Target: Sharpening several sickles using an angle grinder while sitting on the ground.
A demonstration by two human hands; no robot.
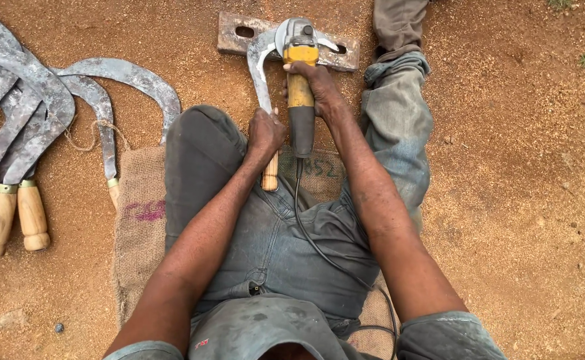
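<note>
Seated person on burlap sack. Left hand fist-clamped round curved steel sickle w/ wooden handle, blade on rusty iron plate. Right hand wrapped tight on yellow-black angle grinder, disc at blade. Risk: kickback twisting sickle toward legs; cord snagging.

Person seated on sack mat on ground. Metal plate ahead, between legs. Sickle blade on plate, grinder over it. Left hand on sickle handle, right hand on grinder. Spare sickles lie far left.
</note>
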